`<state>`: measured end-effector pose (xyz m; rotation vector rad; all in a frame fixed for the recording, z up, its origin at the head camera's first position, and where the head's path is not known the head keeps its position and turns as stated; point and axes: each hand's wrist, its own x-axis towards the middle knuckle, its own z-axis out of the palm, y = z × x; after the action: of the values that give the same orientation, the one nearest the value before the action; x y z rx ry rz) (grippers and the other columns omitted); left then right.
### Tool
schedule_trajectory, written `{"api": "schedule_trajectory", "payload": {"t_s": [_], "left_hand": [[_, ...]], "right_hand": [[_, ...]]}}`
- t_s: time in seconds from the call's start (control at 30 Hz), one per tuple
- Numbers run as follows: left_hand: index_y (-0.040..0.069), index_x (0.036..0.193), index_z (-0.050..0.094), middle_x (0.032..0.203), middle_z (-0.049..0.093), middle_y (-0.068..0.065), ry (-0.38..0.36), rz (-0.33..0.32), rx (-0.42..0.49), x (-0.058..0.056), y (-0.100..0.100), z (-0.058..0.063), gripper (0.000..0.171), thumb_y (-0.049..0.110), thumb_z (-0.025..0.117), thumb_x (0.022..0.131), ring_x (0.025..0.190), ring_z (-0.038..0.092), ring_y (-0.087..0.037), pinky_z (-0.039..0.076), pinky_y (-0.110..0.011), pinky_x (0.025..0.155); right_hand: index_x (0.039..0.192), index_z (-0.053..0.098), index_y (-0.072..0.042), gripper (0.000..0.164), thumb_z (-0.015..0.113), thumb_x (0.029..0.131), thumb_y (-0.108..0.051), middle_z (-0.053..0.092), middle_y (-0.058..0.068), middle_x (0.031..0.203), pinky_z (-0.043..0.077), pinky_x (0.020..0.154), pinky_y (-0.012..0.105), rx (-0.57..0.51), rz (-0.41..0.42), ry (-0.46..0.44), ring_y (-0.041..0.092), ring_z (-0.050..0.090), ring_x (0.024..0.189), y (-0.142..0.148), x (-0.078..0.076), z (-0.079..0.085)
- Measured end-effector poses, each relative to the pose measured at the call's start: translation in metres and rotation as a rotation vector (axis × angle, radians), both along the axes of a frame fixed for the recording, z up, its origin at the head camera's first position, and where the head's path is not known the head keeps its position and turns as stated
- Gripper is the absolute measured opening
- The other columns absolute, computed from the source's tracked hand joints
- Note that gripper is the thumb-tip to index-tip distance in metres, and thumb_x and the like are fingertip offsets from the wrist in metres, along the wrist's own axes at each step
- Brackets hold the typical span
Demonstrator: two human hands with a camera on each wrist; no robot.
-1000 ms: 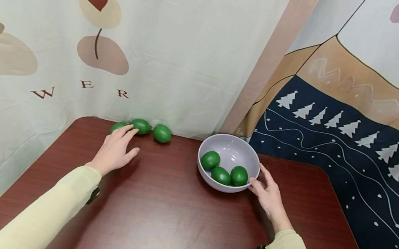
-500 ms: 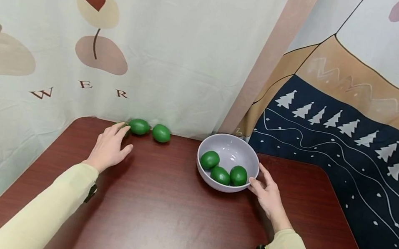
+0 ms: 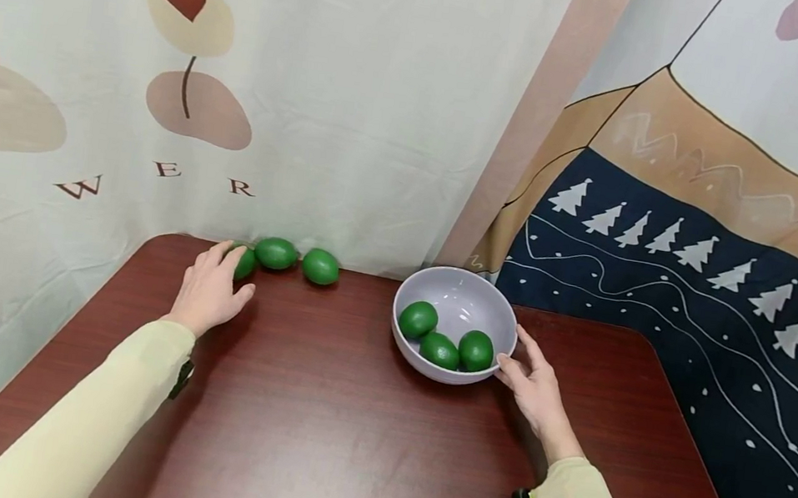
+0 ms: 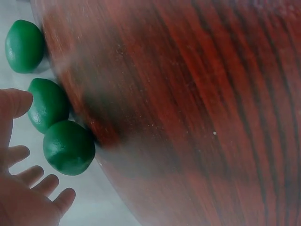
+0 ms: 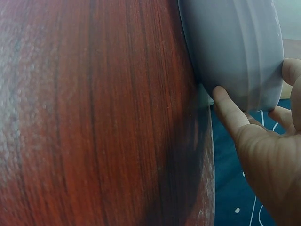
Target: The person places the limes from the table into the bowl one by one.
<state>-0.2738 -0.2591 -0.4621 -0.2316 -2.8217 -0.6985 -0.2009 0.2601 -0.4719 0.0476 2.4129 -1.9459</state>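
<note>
Three green limes lie along the table's back edge in the head view: a left lime (image 3: 244, 264), a middle lime (image 3: 276, 253) and a right lime (image 3: 321, 266). My left hand (image 3: 206, 295) is beside the left one, fingers spread and partly covering it. In the left wrist view a gap shows between those fingers and the nearest lime (image 4: 69, 148). A pale lilac bowl (image 3: 468, 296) holds three more limes (image 3: 439, 350). My right hand (image 3: 535, 389) grips the bowl's right side, thumb at the rim and fingers against the outer wall (image 5: 225, 47).
The dark red wooden table (image 3: 324, 416) ends close behind the limes and the bowl. A pale printed curtain (image 3: 357, 109) hangs along the back, and a dark blue cloth with tree prints (image 3: 636, 289) hangs at the right.
My left hand has shifted left, from over the left and middle limes to beside the left one, which now shows more. The right hand and bowl have stayed in place.
</note>
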Motion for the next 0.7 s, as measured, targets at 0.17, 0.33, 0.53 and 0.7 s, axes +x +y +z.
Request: {"api": "schedule_trajectory", "payload": {"t_s": [0.17, 0.33, 0.53, 0.7], "left_hand": [[-0.008, 0.153, 0.036, 0.157, 0.027, -0.035, -0.016, 0.012, 0.010, -0.005, -0.003, -0.003, 0.068, 0.016, 0.064, 0.096, 0.141, 0.025, -0.058, 0.024, -0.074, 0.107], [-0.008, 0.154, 0.035, 0.157, 0.027, -0.035, -0.024, 0.019, 0.014, -0.009, -0.005, -0.006, 0.069, 0.016, 0.063, 0.095, 0.140, 0.026, -0.059, 0.026, -0.075, 0.106], [-0.007, 0.156, 0.032, 0.158, 0.025, -0.035, -0.047, 0.034, 0.017, -0.010, -0.006, -0.007, 0.071, 0.015, 0.063, 0.096, 0.141, 0.027, -0.059, 0.028, -0.076, 0.105], [-0.007, 0.156, 0.031, 0.157, 0.026, -0.037, -0.053, 0.041, 0.010, -0.012, -0.009, -0.010, 0.072, 0.015, 0.063, 0.096, 0.139, 0.028, -0.059, 0.030, -0.075, 0.104]], "right_hand": [[0.165, 0.025, -0.011, 0.070, 0.059, 0.104, -0.005, 0.038, 0.029, 0.156, 0.056, 0.094, 0.031, 0.004, -0.001, 0.001, -0.004, 0.065, 0.101, 0.000, 0.000, 0.000], [0.165, 0.026, -0.011, 0.070, 0.059, 0.104, -0.006, 0.039, 0.029, 0.155, 0.056, 0.092, 0.029, 0.009, -0.007, 0.002, -0.003, 0.065, 0.102, 0.000, 0.000, 0.000], [0.165, 0.025, -0.010, 0.071, 0.060, 0.103, -0.005, 0.040, 0.030, 0.155, 0.056, 0.093, 0.033, 0.008, -0.010, 0.003, 0.000, 0.065, 0.102, -0.001, 0.000, 0.000], [0.165, 0.026, -0.011, 0.070, 0.060, 0.104, -0.006, 0.040, 0.028, 0.155, 0.055, 0.095, 0.035, 0.008, -0.011, -0.004, -0.002, 0.065, 0.101, 0.000, 0.000, -0.001]]}}
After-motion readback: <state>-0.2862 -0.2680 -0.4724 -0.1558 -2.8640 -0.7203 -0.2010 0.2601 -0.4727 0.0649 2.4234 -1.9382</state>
